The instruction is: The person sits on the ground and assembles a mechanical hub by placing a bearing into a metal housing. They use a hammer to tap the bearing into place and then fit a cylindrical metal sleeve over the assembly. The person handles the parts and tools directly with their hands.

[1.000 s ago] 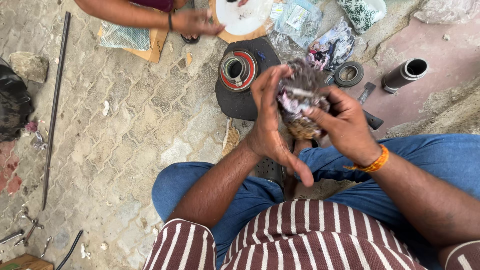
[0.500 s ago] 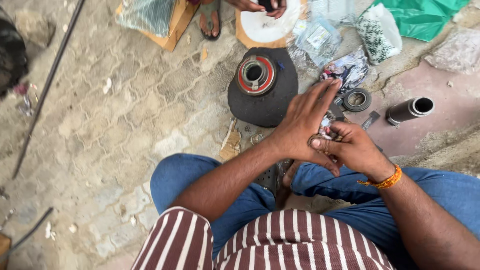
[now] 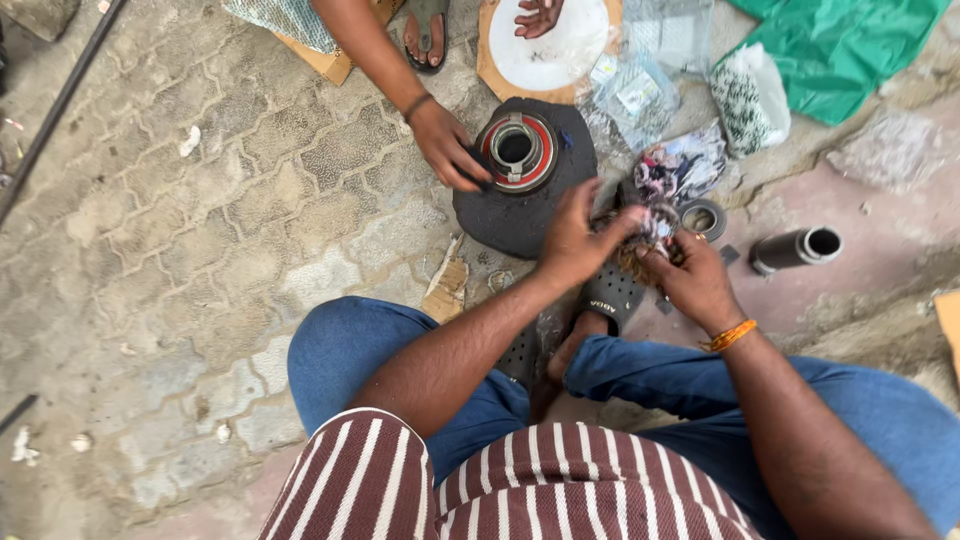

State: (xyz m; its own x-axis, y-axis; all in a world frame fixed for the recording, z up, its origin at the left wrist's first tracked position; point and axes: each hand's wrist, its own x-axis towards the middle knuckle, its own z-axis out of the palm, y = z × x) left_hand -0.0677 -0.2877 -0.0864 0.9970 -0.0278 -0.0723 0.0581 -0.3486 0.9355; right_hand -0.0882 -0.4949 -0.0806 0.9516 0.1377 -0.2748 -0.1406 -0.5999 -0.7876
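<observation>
I squat over a paved ground, both hands low in front of my knees. My left hand (image 3: 578,240) and my right hand (image 3: 692,282) close together around a crumpled rag (image 3: 655,232) of mixed colours and frayed threads. What the rag wraps is hidden. Just beyond my hands lies a dark round disc (image 3: 510,215) with a red and silver ring-shaped metal part (image 3: 515,150) on it. Another person's hand (image 3: 448,150) touches the left edge of that ring part.
A metal ring (image 3: 702,217) and a dark tube (image 3: 795,249) lie to the right. Clear plastic bags (image 3: 640,70), a green sheet (image 3: 835,45) and a white round plate on board (image 3: 550,55) sit beyond. A long rod (image 3: 55,110) lies far left. The other person's sandalled foot (image 3: 425,30) is at top.
My hands have dropped lower and nearer the ground with the rag. The other person's arm has reached down to the ring part on the dark disc. The view has shifted.
</observation>
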